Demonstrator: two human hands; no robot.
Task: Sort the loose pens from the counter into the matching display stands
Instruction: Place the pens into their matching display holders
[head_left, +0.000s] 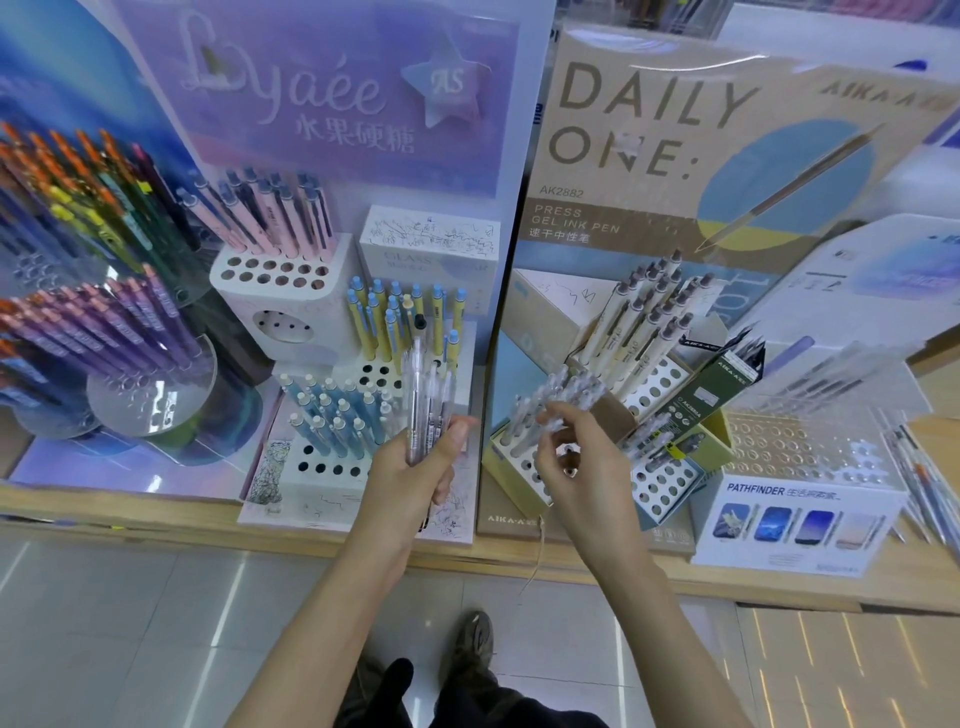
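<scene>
While your left hand (415, 470) clamps a clear pen bundle (428, 400), your right hand (579, 462) curls its fingers onto racked pens (550, 397); whether they pinch one, you cannot tell.

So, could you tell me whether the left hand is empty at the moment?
No, the left hand grips a bundle of clear pens, their tops pointing up.
</scene>
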